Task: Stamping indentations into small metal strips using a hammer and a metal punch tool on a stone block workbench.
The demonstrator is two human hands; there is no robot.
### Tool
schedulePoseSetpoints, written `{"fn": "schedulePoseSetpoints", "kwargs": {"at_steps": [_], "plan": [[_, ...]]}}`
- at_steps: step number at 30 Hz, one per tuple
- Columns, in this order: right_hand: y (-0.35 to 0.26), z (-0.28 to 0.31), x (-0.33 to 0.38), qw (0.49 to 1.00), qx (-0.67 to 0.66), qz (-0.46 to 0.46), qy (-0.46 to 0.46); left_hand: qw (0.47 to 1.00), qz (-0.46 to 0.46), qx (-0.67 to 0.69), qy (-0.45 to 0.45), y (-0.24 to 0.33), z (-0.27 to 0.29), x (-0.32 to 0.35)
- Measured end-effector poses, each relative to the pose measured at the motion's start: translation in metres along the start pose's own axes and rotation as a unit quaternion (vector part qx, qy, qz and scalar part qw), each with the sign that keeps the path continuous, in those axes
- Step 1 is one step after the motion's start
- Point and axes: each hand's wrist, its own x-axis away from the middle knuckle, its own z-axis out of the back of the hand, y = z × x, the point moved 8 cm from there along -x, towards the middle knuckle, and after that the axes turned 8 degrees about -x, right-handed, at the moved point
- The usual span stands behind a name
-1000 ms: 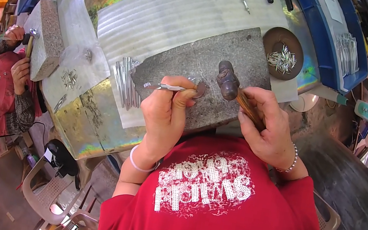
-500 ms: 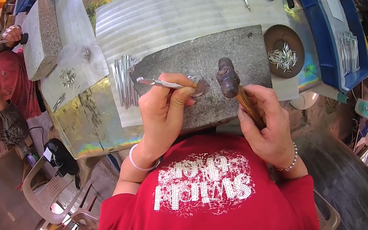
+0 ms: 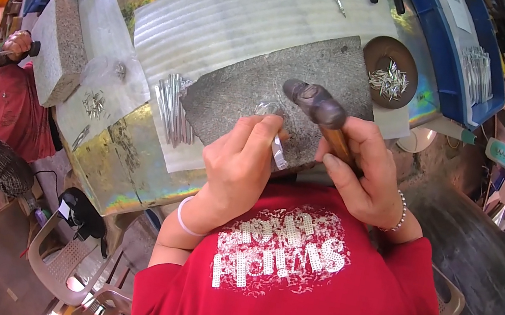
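**Grey stone slab, both hands working metal on it**

Grey stone slab [image 3: 257, 88] lies on an iridescent foil-covered table [image 3: 128, 183], over a sheet of ribbed white paper [image 3: 237, 8]. Left hand [image 3: 239, 162] fingers pinched shut on a small silver metal strip [image 3: 279, 152], pressing it down at the slab's 6 o'clock edge. Right hand [image 3: 363, 173] closed in a fist round the wooden handle of a hammer [image 3: 315, 104]; dark hammer head sits over the slab just at 1 o'clock of the strip, touching or just above, cannot tell. Bundle of silver rods [image 3: 171, 107] lies at 9 o'clock of the slab, just beside it. Round brown dish [image 3: 377, 51] with small silver pieces at the slab's 2 o'clock. Second granite block [image 3: 60, 52] well apart at 9 o'clock. Blue tray [image 3: 446, 56] at 2 o'clock past the dish. Another person in a red sleeve [image 3: 3, 109] at the far 9 o'clock edge, hand gripping a dark tool.
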Motion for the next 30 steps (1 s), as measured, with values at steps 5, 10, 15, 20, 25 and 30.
{"fn": "schedulePoseSetpoints", "kwargs": {"at_steps": [5,10,15,20,25,30], "plan": [[-0.035,-0.010,-0.023,0.997,-0.022,0.051,-0.054,0.999,-0.015,-0.015,-0.034,0.003,0.003,-0.003],[-0.070,-0.039,-0.044,0.957,0.153,0.184,-0.163,0.986,-0.023,-0.007,-0.162,-0.004,-0.008,0.005],[-0.075,-0.046,-0.039,0.951,0.200,0.170,-0.165,0.985,-0.044,-0.001,-0.169,-0.006,-0.012,0.006],[-0.082,-0.020,-0.022,0.978,0.153,0.079,-0.121,0.997,-0.070,0.035,0.013,-0.011,0.005,0.002],[-0.105,-0.013,-0.005,0.951,0.241,0.114,-0.157,0.996,-0.074,0.042,-0.006,-0.011,0.003,-0.003],[-0.105,-0.009,0.001,0.955,0.258,0.091,-0.114,0.997,-0.062,0.038,-0.018,-0.012,-0.001,-0.004]]}}
